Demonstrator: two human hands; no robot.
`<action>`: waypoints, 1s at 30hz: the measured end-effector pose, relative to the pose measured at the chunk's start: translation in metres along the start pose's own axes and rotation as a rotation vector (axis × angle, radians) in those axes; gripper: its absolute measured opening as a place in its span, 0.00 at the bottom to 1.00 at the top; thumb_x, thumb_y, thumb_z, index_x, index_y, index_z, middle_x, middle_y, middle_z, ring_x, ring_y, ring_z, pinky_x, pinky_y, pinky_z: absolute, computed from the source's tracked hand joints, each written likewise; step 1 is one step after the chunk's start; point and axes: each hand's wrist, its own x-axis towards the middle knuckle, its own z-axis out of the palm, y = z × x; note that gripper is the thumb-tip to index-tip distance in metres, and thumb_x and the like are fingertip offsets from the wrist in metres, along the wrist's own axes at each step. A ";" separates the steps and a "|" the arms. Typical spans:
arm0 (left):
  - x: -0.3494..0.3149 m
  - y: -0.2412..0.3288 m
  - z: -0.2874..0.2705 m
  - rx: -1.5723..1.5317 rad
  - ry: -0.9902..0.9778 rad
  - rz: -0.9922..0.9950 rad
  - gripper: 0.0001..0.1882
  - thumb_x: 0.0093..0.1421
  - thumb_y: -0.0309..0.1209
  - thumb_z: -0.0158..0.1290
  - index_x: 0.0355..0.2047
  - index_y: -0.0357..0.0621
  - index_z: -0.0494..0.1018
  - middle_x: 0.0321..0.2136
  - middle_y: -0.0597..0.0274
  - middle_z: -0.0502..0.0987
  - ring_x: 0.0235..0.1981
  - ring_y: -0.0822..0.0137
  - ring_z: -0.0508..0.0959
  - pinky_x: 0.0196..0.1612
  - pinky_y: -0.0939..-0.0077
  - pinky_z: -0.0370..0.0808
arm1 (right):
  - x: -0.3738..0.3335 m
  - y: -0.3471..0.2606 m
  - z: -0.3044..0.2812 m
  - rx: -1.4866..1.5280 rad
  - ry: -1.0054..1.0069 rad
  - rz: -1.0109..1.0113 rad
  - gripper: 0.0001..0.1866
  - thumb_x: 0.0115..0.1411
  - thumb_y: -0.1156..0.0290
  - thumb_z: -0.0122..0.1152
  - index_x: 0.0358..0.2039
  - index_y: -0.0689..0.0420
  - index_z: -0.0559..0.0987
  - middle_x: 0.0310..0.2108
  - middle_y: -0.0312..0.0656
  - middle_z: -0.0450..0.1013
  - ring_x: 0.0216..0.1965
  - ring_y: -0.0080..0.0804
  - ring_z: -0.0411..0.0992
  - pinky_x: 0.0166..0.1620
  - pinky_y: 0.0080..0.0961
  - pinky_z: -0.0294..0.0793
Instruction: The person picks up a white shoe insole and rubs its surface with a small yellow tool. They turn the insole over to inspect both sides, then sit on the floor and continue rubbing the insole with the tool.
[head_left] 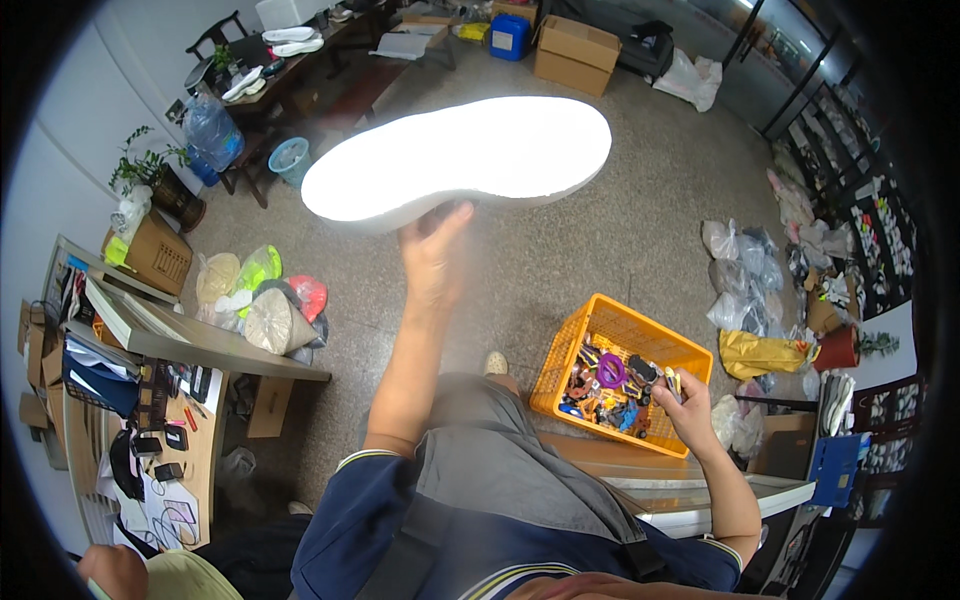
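A large white shoe sole (460,160) is held up in front of me, its broad flat face bright and overexposed. My left hand (433,258) grips it from below at the near edge; the sole hides most of the fingers. On the right, my right hand (690,412) is closed at the side of an orange plastic basket (655,317). Between its fingers is a small yellow-and-dark piece (672,380), too small to name. Inside the basket lie many small coloured pieces, among them a purple ring (610,371).
Left stands a desk (200,470) with papers and small devices, a person's sleeve (190,577) beside it. Filled bags (278,322) lie on the floor nearby. Plastic bags (740,275) and shelves (880,220) line the right. Behind are a cardboard box (577,52) and blue bin (291,158).
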 end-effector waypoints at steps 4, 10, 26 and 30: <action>0.001 -0.001 -0.002 -0.001 0.025 -0.017 0.31 0.55 0.25 0.63 0.58 0.39 0.66 0.54 0.57 0.68 0.58 0.60 0.68 0.64 0.59 0.65 | 0.000 0.001 0.000 -0.013 0.006 -0.025 0.08 0.61 0.70 0.65 0.31 0.60 0.77 0.19 0.29 0.69 0.17 0.14 0.66 0.21 0.16 0.63; 0.000 0.002 0.000 -0.034 0.031 -0.022 0.26 0.59 0.25 0.61 0.56 0.40 0.67 0.55 0.58 0.68 0.59 0.62 0.67 0.64 0.60 0.66 | 0.000 0.000 -0.001 -0.063 0.010 -0.006 0.08 0.60 0.70 0.66 0.30 0.60 0.77 0.19 0.29 0.69 0.21 0.15 0.65 0.25 0.18 0.64; 0.003 0.000 0.003 -0.094 0.006 0.022 0.22 0.59 0.26 0.63 0.53 0.49 0.72 0.52 0.65 0.73 0.56 0.65 0.70 0.59 0.60 0.71 | -0.001 -0.002 -0.001 -0.008 0.000 0.023 0.08 0.61 0.70 0.66 0.32 0.61 0.78 0.20 0.28 0.69 0.21 0.13 0.65 0.24 0.16 0.63; 0.005 0.002 0.001 -0.086 0.018 0.031 0.20 0.58 0.26 0.63 0.51 0.49 0.73 0.50 0.65 0.74 0.55 0.65 0.71 0.57 0.60 0.73 | 0.000 -0.002 -0.001 -0.013 -0.002 0.003 0.07 0.61 0.70 0.66 0.33 0.60 0.78 0.20 0.28 0.70 0.19 0.12 0.65 0.22 0.15 0.63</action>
